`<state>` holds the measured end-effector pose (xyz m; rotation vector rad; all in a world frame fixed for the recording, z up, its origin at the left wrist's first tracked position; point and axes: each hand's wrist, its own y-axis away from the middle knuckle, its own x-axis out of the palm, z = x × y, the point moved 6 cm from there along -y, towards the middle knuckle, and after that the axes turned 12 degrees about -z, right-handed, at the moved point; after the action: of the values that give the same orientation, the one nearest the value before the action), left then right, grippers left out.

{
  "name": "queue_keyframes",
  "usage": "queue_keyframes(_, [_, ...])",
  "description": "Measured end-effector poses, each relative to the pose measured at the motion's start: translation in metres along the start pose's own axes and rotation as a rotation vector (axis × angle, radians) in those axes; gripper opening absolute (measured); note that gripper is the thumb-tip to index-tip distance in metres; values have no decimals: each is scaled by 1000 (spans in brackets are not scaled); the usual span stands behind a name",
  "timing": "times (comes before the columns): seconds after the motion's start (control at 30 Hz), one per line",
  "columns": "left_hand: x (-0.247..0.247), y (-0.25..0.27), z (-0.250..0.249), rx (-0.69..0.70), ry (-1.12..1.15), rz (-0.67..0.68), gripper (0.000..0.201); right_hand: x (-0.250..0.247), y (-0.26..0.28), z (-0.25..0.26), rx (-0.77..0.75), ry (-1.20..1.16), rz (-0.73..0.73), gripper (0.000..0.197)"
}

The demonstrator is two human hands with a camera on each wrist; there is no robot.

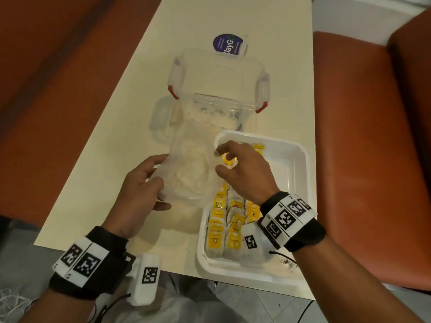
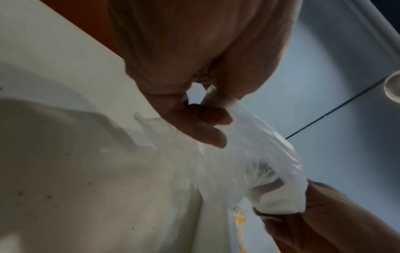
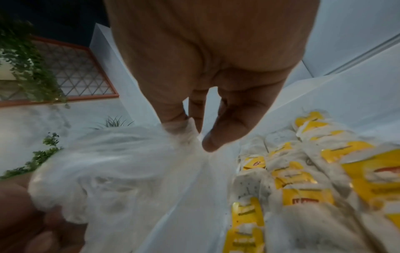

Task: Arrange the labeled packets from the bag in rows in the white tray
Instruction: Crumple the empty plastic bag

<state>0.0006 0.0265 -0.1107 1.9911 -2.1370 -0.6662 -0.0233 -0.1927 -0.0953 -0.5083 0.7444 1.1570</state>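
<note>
a: two hands meet on one clear plastic bag (image 1: 186, 173). your left hand (image 1: 142, 187) has its fingers (image 2: 207, 123) curled onto the bag's left edge, pinching the film against the thumb.

b: and my right hand (image 1: 242, 171)?

a: its fingertips (image 3: 173, 118) are bent and pinch the bag's right edge, just at the tray's left rim. a yellow labeled packet (image 1: 227, 159) shows under those fingers; whether they also grip it, i cannot tell.

b: where does the bag sit?

a: it is held between your hands over the cream table (image 1: 112, 141), left of the white tray (image 1: 300, 173). pale contents show through the film, too blurred to name.

b: what is in the tray?

a: several packets with yellow labels (image 1: 227, 220) lie in rows in the near half, side by side and touching. a few more (image 1: 258, 146) sit at the far left corner. the far right part of the tray floor is bare.

b: anything beyond that?

a: a clear lidded container with red clips (image 1: 219, 85) stands past the bag, with a purple round label (image 1: 227, 44) behind it. both of your wrists wear black bands with black and white square markers (image 1: 81, 262). orange seats (image 1: 363, 127) flank the table.
</note>
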Motion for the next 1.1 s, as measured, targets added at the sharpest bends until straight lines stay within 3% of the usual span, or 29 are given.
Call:
queue_keyframes(0.1, [10, 2, -3, -32, 24, 54, 57, 3, 1, -2, 76, -187, 21, 54])
queue_keyframes(0.2, [9, -2, -5, -58, 58, -20, 42, 2, 2, 3, 45, -258, 26, 48])
queue_keyframes(0.33, [-7, -12, -5, -60, 109, -177, 37, -2, 1, 5, 23, -191, -93, 39])
queue_keyframes(0.43, [-12, -14, -1, -50, 76, -176, 34, 0, -3, 3, 101, -231, -113, 61])
queue_keyframes(0.5, [-9, -11, 1, -72, 96, -113, 31, 4, -4, 5, 168, -290, -54, 77])
queue_keyframes(0.53, [-6, -10, 1, -82, 127, -75, 30, 6, -4, 9, 185, -309, -12, 76])
queue_keyframes(0.6, [-6, -11, 0, -107, 260, -58, 30, 6, -7, 18, 170, -304, 10, 53])
queue_keyframes(0.67, [-12, -17, 0, -158, 411, -124, 29, -4, -10, 27, 105, -281, -109, 34])
queue_keyframes(0.73, [-15, -25, 7, -251, 528, -157, 25, -15, -5, 42, -12, -260, -204, 30])
queue_keyframes(0.83, [-6, -28, 7, -423, 683, -3, 48, -18, 20, 73, -244, -222, -55, 23])
queue_keyframes(0.9, [14, -10, -7, -490, 660, 211, 52, -11, 38, 83, -283, -152, 108, 43])
queue_keyframes(0.97, [29, 3, -20, -401, 575, 293, 33, -8, 46, 85, -305, -117, 141, 49])
queue_keyframes(1.1, [23, 16, -48, -12, 346, 100, 19, -19, 51, 78, -327, -85, 39, 29])
